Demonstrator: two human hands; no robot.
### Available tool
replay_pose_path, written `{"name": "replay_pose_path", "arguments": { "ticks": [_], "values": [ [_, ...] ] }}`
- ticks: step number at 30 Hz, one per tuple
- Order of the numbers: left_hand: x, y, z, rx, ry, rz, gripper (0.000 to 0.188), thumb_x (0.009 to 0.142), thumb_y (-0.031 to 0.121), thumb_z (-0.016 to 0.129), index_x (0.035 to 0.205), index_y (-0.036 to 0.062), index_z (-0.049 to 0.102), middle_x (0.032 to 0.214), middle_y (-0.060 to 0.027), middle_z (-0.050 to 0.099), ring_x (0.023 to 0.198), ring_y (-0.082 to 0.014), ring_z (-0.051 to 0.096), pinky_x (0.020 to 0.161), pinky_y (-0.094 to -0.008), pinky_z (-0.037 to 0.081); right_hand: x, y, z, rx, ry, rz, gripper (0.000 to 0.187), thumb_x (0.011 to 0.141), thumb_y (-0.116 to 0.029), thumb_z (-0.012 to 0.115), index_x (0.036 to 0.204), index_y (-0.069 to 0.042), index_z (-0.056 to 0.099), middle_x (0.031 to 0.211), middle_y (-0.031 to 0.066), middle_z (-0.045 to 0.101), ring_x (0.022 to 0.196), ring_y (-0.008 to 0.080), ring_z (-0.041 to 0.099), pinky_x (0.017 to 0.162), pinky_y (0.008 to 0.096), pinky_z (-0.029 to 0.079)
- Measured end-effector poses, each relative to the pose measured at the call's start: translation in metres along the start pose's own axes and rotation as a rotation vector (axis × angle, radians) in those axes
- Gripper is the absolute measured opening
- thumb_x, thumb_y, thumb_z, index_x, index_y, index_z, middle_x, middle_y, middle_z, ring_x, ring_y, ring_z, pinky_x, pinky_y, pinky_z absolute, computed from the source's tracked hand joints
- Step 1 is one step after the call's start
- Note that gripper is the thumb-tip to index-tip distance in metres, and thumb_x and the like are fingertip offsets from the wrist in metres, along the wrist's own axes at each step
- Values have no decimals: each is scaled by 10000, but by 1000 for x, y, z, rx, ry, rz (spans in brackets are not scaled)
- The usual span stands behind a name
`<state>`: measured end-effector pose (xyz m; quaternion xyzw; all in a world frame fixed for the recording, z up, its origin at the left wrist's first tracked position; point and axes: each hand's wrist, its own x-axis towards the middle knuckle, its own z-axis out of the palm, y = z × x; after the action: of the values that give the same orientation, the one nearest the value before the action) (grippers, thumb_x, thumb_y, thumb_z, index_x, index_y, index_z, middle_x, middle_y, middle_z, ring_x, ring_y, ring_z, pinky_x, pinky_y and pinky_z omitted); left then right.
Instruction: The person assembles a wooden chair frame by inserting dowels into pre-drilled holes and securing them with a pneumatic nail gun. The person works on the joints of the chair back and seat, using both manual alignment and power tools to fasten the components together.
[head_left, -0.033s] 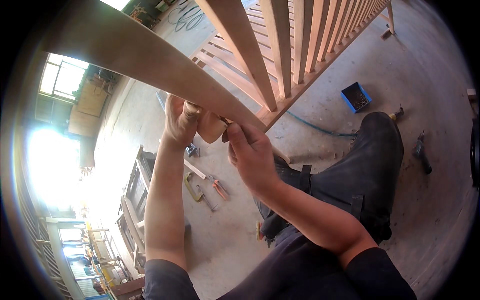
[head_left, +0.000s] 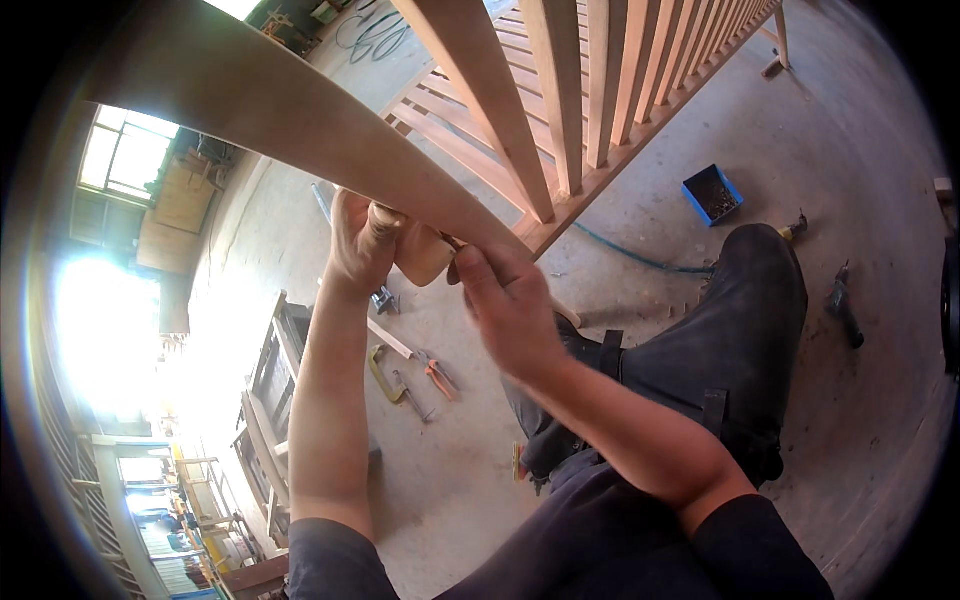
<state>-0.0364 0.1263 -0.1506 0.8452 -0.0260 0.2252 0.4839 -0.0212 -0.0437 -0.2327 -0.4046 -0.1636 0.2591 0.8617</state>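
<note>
My left hand point(head_left: 362, 240) is wrapped round a pale wooden piece with a rounded end point(head_left: 424, 256), probably an armrest, beside a broad wooden post point(head_left: 330, 125). The thumb lies over its upper side; most of the fingers are hidden. Where that piece meets the post, my right hand point(head_left: 505, 300) pinches a small, thin dark thing point(head_left: 450, 241) between thumb and finger. Its kind cannot be made out. Both wooden parts belong to a slatted bench point(head_left: 575, 205) with a row of upright slats, which stretches away to the upper right.
On the concrete floor lie orange-handled pliers point(head_left: 437, 375), a yellow-green clamp point(head_left: 382, 372) and a pistol-shaped tool point(head_left: 846, 308). Past my bent knee point(head_left: 765, 262) stands a blue bin point(head_left: 713, 195) of small dark pieces. A hose point(head_left: 640, 256) runs beneath the bench. Wooden frames point(head_left: 262, 420) are stacked at left.
My right hand and wrist have turned slightly, and its fingers have shifted a little by the small dark thing. The left hand and the bench look the same.
</note>
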Motion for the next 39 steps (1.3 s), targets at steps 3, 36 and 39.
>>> {"name": "replay_pose_path", "arguments": {
  "ticks": [3, 36, 39],
  "values": [
    [1, -2, -6, 18, -20, 7, 914, 809, 733, 655, 1253, -62, 575, 1096, -75, 656, 1047, -166, 601, 921, -327, 474, 9, -22, -14, -420, -78, -167, 282, 1021, -240, 593, 871, -6, 641, 658, 16, 540, 609, 95, 473, 587, 265, 409],
    [-5, -11, -6, 33, 38, 48, 741, 830, 721, 657, 976, -6, 668, 950, -52, 670, 912, -157, 625, 800, -328, 498, 10, 6, -14, 952, -421, 518, 310, 1063, -373, 505, 891, -116, 518, 584, -70, 260, 511, 68, 276, 479, 250, 233],
    [-4, -14, -9, 104, 28, 54, 778, 841, 754, 610, 963, -12, 662, 942, -53, 667, 905, -166, 623, 788, -340, 498, 16, 12, -22, 913, -494, 501, 287, 1074, -345, 487, 895, -121, 507, 594, -66, 275, 512, 71, 281, 476, 250, 233]
  ]
}}
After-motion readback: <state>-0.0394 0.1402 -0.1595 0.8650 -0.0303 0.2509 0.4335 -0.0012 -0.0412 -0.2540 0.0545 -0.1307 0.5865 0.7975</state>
